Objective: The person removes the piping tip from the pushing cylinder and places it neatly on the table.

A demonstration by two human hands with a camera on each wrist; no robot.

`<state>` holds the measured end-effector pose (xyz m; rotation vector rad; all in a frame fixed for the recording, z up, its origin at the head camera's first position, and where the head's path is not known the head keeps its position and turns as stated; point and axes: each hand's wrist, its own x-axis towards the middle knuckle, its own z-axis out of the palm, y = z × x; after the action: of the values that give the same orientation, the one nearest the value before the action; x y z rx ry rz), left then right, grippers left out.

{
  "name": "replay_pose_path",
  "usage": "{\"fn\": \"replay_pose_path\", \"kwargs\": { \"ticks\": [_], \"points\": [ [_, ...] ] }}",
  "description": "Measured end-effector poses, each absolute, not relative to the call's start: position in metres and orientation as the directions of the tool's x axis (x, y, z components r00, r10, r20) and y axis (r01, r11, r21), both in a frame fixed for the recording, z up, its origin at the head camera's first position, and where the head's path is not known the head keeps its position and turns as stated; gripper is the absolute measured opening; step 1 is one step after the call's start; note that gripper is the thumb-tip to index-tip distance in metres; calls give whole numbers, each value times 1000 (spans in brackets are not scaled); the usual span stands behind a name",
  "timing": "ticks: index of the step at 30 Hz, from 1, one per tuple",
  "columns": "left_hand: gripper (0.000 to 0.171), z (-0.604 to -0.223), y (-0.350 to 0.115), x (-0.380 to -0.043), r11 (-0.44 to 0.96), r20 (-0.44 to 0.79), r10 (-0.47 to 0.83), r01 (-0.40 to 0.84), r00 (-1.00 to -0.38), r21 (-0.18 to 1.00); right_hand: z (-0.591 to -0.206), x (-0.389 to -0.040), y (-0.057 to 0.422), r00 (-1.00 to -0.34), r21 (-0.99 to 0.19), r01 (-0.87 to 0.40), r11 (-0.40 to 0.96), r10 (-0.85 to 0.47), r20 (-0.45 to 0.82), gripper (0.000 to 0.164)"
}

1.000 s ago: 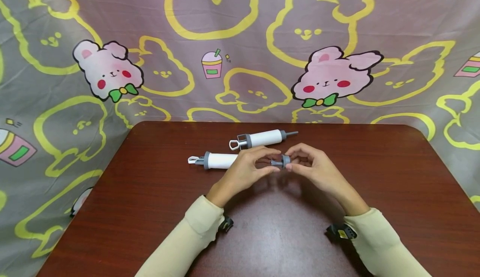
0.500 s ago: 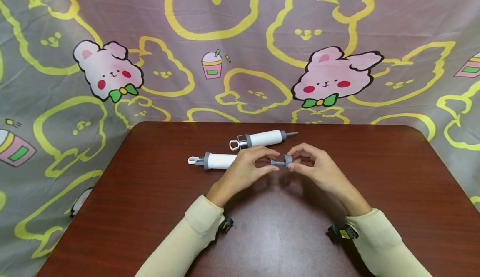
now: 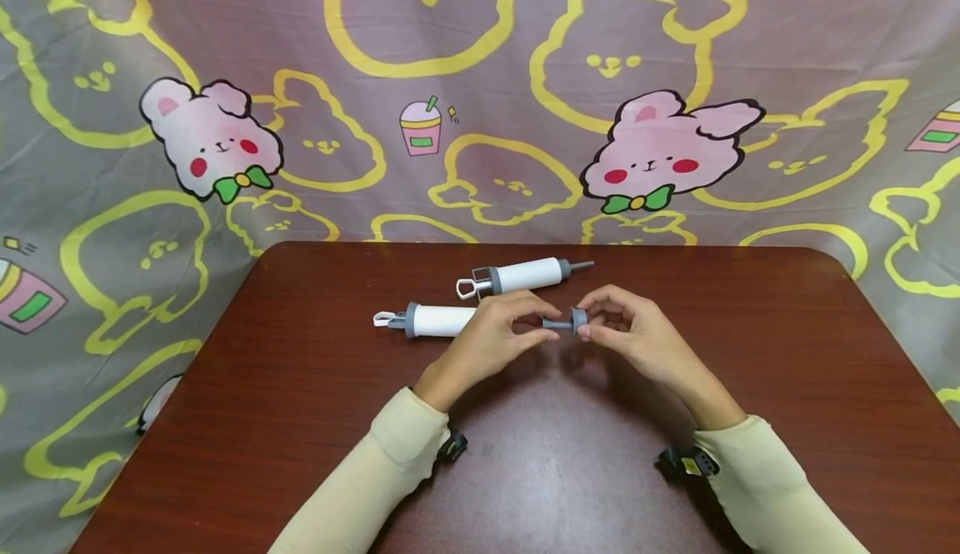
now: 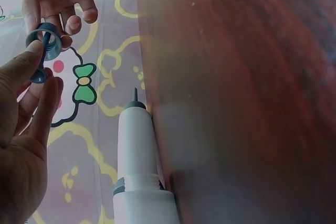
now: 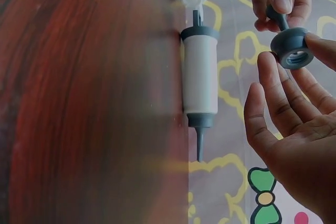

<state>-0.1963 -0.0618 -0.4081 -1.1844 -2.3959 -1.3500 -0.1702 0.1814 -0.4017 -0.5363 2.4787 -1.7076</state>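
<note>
My left hand point(image 3: 491, 331) pinches a small grey nozzle point(image 4: 40, 72) by its flared end, between thumb and fingers. To its right, my right hand point(image 3: 636, 331) grips a grey ring-shaped cap point(image 5: 292, 49) between thumb and fingertips. The nozzle's thin stem points at the cap and overlaps its opening in the left wrist view; how far it sits inside, I cannot tell. Both parts are held above the table. Behind my left hand lies a white syringe-like tube point(image 3: 442, 321) with a grey collar and a white loop handle, its right end hidden by the hand.
Farther back on the brown table point(image 3: 315, 421) lies a second white syringe-like tube point(image 3: 528, 274), with a grey tapered tip pointing right and a loop handle at its left. A patterned curtain point(image 3: 480, 29) hangs behind the table.
My right hand has drawn slightly to the right with the cap, so more of the nozzle's stem shows between the hands. My left hand has stayed nearly still.
</note>
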Motion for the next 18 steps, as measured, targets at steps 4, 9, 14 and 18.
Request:
{"fn": "replay_pose_path", "kwargs": {
  "ticks": [4,9,14,18],
  "points": [
    [21,-409,-60,-196,294,460,564,687,-686,665,-404,-170,185,-938,-915,-236,326,-324,126,19],
    [19,-412,-57,-198,324,445,553,673,-705,664,-407,-171,194,-943,-907,-236,348,-306,128,20],
    [16,-416,-51,-199,368,433,532,659,-728,656,-411,-172,202,-947,-897,-231,377,-301,117,20],
    [13,-416,-42,-201,417,409,510,633,-757,652,-413,-173,211,-949,-882,-233,409,-294,114,20]
  ]
}}
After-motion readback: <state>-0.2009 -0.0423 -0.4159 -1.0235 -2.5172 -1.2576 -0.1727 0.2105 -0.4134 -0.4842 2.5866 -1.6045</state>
